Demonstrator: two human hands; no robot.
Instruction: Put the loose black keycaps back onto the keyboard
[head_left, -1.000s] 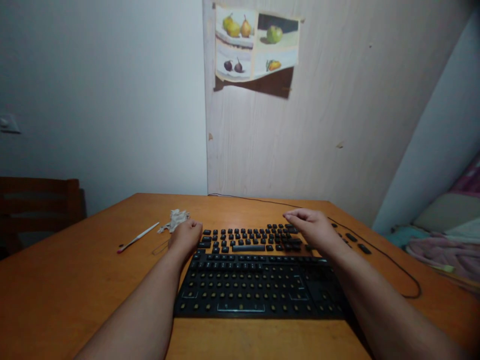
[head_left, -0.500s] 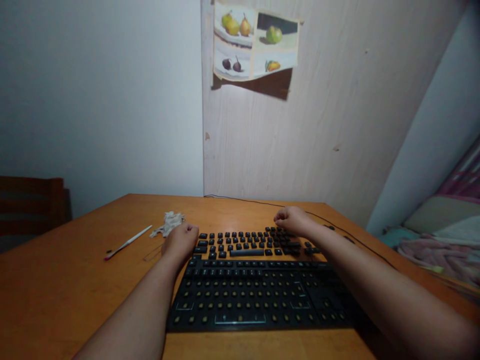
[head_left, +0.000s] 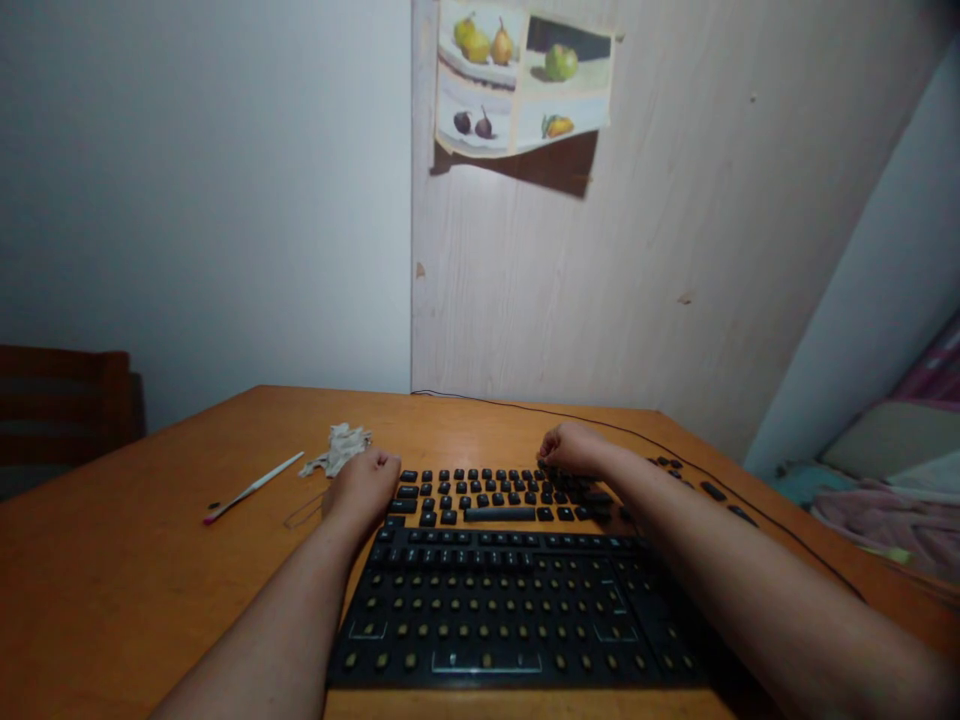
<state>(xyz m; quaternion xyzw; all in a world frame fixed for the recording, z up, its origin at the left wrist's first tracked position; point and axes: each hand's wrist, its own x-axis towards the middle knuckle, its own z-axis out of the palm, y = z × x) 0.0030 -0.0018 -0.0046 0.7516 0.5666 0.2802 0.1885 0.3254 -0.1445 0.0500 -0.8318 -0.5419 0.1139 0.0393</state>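
A black keyboard with its caps off lies on the orange wooden table in front of me. Rows of loose black keycaps are laid out on the table just behind it. My left hand rests as a closed fist at the left end of those rows. My right hand is curled with its fingertips down among the keycaps at the far right end. What either hand holds is hidden.
A thin white brush, a crumpled cloth and a small wire tool lie left of my left hand. More keycaps and the black cable are on the right. A chair stands at the left, bedding at the right.
My right hand has drawn back leftward along the far keycap row and curled its fingers down. My left fist stayed put. The camera shifted slightly.
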